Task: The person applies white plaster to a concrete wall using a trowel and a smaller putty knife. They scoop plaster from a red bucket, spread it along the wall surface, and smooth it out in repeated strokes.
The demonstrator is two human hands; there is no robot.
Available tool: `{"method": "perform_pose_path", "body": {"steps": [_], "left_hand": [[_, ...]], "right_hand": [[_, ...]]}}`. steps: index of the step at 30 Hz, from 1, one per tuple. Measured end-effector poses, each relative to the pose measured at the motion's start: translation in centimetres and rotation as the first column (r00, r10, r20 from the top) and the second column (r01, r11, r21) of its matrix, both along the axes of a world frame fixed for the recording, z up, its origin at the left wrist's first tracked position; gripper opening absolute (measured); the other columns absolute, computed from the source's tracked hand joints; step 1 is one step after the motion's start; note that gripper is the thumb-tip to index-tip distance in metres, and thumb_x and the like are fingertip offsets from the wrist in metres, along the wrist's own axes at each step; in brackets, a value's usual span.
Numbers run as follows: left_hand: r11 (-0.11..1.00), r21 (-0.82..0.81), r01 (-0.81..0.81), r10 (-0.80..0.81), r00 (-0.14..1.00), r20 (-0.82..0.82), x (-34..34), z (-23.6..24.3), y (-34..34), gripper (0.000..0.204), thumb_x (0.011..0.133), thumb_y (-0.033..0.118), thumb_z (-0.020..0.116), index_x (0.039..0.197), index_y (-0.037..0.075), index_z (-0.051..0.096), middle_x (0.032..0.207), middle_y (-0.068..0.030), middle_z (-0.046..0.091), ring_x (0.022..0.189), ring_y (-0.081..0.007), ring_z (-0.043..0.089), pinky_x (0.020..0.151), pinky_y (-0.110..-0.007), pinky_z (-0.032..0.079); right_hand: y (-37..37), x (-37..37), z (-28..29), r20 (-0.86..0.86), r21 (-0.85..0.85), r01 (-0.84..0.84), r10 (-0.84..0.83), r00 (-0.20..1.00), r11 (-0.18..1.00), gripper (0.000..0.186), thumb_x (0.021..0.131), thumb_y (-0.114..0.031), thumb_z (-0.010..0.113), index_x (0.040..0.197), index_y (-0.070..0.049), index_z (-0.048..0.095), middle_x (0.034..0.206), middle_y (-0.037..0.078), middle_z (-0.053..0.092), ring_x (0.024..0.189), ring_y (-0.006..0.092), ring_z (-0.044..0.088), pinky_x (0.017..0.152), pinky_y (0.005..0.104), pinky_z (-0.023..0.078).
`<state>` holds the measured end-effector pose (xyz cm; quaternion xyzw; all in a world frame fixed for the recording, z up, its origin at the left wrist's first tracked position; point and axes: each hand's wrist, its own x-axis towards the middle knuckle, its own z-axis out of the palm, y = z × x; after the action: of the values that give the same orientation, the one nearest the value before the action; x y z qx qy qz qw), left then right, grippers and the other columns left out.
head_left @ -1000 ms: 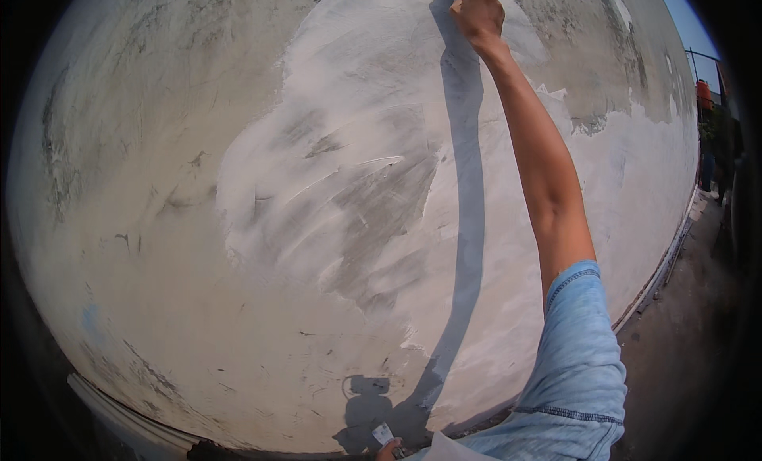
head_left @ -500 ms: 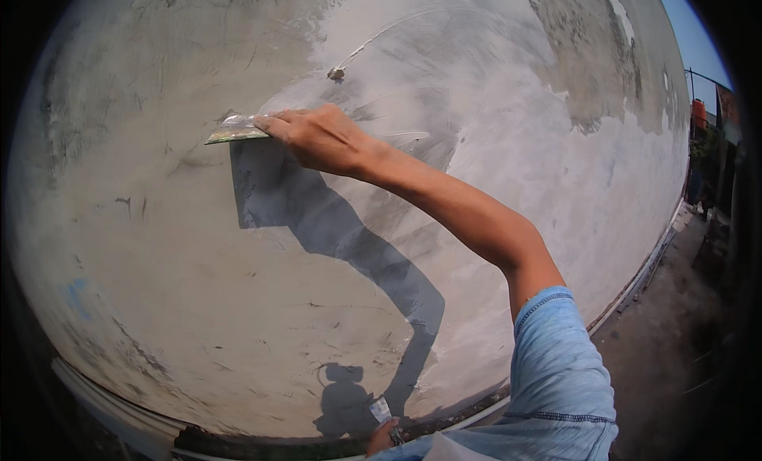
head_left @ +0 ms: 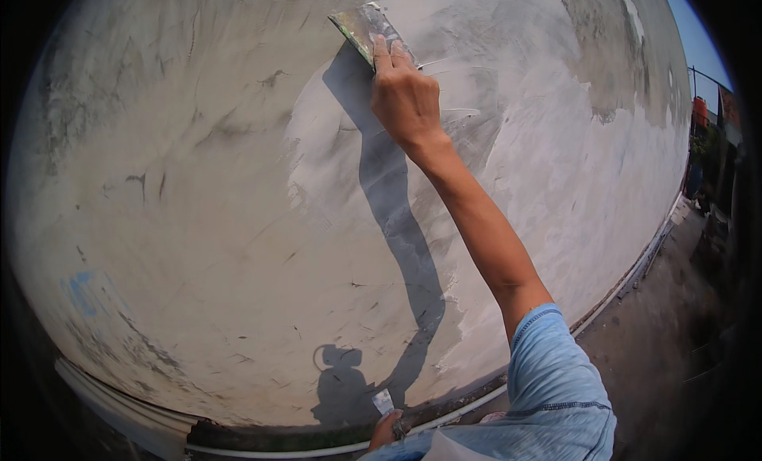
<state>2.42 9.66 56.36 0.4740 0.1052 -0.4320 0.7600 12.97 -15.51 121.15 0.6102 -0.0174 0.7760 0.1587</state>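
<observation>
My right hand [head_left: 406,104] is raised with the arm stretched up and its fingers pressed on a wide, flat plastering blade [head_left: 361,26]. The blade is smeared with filler and slanted against the grey wall [head_left: 190,239]. Around it a pale, wet skim coat [head_left: 317,144] spreads over the wall, with thin ridges to the right of my hand. Low in front of my body, my left hand [head_left: 385,432] is closed round a small putty knife [head_left: 383,401] with a whitish blade. Part of that hand is cut off by my shirt.
Paler coating [head_left: 571,191] covers the right part of the wall. A pipe [head_left: 333,451] runs along the wall's foot, and a ridged light-coloured length [head_left: 119,409] lies at lower left. To the right stretches a ground strip [head_left: 635,350], with a red tank [head_left: 699,112] far off.
My right hand has swept up and rightward, and the blade has turned from level to slanted. Pale filler now covers wall that was bare, and a lump there is no longer visible.
</observation>
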Motion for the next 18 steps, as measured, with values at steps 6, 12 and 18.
{"method": "perform_pose_path", "body": {"steps": [6,12,18], "left_hand": [[0.997,-0.013,0.072,-0.072,0.997,-0.01,-0.1,7.5,0.9,0.017,0.09,0.018,0.065,0.103,0.008,0.06,0.086,-0.0026,0.052,0.072,-0.0156,0.056,0.069,-0.04,0.057],[0.998,0.045,0.036,-0.036,0.999,-0.014,0.5,7.5,3.9,0.022,0.089,0.023,0.066,0.104,0.009,0.056,0.078,-0.003,0.055,0.068,-0.0188,0.061,0.065,-0.037,0.055],[0.992,0.081,0.096,-0.091,0.994,-0.066,0.9,6.1,3.7,0.026,0.09,0.02,0.066,0.11,0.004,0.06,0.084,-0.0058,0.05,0.077,-0.0192,0.055,0.07,-0.041,0.059]], "right_hand": [[11.4,4.6,-5.2,-0.148,-0.284,-0.033,-0.01,0.989,0.958,0.047,0.079,0.0,0.058,0.126,0.006,0.057,0.114,0.033,0.062,0.097,0.0406,0.067,0.078,0.0373,0.058],[6.7,-1.1,-0.1,-0.086,-0.216,-0.444,0.436,0.896,0.869,0.039,0.088,0.0,0.057,0.124,-0.012,0.062,0.105,0.013,0.071,0.085,0.0283,0.07,0.066,0.0331,0.058],[0.6,3.6,5.1,0.131,-0.106,-0.047,0.06,0.99,0.993,0.042,0.079,-0.003,0.058,0.121,0.006,0.06,0.118,0.029,0.062,0.105,0.0383,0.065,0.084,0.0397,0.056]]}}
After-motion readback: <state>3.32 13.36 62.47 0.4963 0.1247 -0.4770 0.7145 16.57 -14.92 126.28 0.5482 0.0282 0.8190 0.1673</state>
